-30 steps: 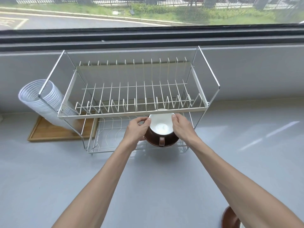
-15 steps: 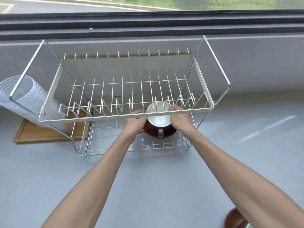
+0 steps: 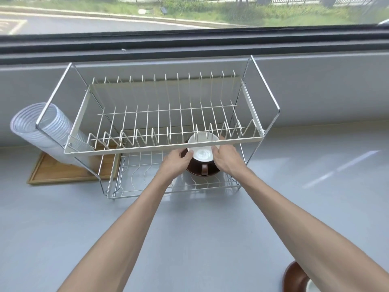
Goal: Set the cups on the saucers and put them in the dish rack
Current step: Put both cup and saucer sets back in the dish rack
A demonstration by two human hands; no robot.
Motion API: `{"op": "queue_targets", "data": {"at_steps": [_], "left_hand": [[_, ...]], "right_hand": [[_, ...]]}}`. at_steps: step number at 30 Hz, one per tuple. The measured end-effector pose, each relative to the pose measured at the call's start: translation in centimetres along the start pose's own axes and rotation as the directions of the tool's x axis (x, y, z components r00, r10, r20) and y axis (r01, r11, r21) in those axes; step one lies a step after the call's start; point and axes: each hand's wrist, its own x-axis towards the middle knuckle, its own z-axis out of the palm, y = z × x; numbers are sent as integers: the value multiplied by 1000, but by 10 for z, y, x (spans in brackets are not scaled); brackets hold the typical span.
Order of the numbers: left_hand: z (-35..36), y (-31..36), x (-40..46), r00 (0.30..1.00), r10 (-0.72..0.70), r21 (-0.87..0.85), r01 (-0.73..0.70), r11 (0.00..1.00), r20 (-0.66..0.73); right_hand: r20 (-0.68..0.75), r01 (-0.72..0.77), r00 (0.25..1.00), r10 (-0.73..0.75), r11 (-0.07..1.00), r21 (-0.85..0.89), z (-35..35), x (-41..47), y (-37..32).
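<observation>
Grey counter under a wide window, road and grass beyond the glass at the top of the frame. At centre, two-tier wire dish rack (image 3: 162, 142), upper tier bare, pegs upright. Under its front rail, just right of centre, brown cup with white inside (image 3: 202, 151) seated on brown saucer (image 3: 202, 172), handle turned toward the viewer. Left hand (image 3: 175, 163) curled against the left side of the pair, right hand (image 3: 226, 158) against the right side, both gripping; whether fingers reach the saucer rim or only the cup wall, cannot tell. Two-sided hold likely meant to keep cup and saucer moving as one, so nothing slides off while passing beneath the low rail. Pair sits over the lower tier's wire floor, apparently set down or close to it. At lower right corner, second brown saucer (image 3: 294, 277), half hidden by the forearm, probably next in line. At left, stack of clear plastic cups (image 3: 40, 131) lying tilted over a wooden tray (image 3: 63, 171).
</observation>
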Motion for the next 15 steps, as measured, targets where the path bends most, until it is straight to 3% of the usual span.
{"op": "queue_targets", "data": {"at_steps": [6, 8, 11, 13, 15], "left_hand": [[-11, 5, -34, 992, 86, 385, -114, 916, 91], [-13, 10, -52, 983, 102, 558, -169, 812, 149], [-10, 15, -79, 964, 123, 776, -264, 573, 237], [-2, 17, -95, 951, 184, 845, -307, 439, 250], [10, 17, -110, 933, 273, 871, -328, 367, 236]], "right_hand": [[-1, 105, 994, -109, 962, -253, -10, -42, -6], [51, 143, 990, -134, 918, -370, -18, -59, -6], [108, 189, 982, -155, 828, -528, -30, -87, 1], [103, 199, 980, -171, 788, -582, -36, -108, 9], [63, 194, 978, -197, 768, -610, -40, -131, 22]]}}
